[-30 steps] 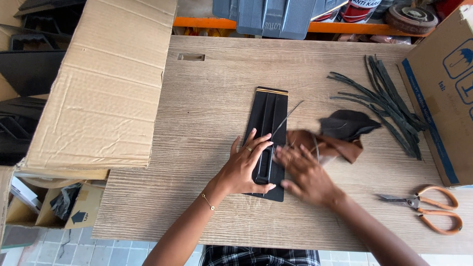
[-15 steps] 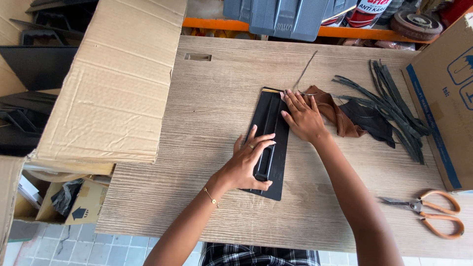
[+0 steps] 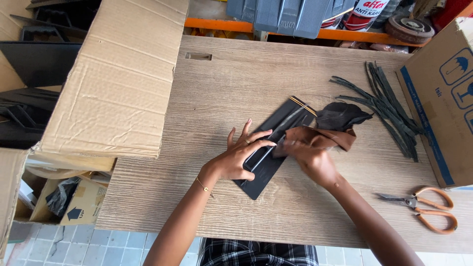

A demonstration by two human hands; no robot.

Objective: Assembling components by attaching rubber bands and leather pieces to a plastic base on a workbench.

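A long flat black panel (image 3: 270,145) lies slanted on the wooden table (image 3: 207,103). My left hand (image 3: 240,155) presses down on its lower half, fingers spread over it. My right hand (image 3: 309,156) is blurred and grips a brown-and-black cloth (image 3: 331,129), held against the middle of the panel. The cloth trails off to the upper right, its dark end resting on the table beside the panel's top.
A pile of dark rubber strips (image 3: 384,106) lies at the right. Orange-handled scissors (image 3: 423,207) rest near the front right edge. A printed carton (image 3: 446,98) stands at the right, a large open carton flap (image 3: 118,74) overhangs the left. Grey plastic parts (image 3: 290,15) sit behind.
The panel has turned from upright to slanted. My right hand with the cloth came down from the panel's top end to its middle. My left hand stays on the lower half.
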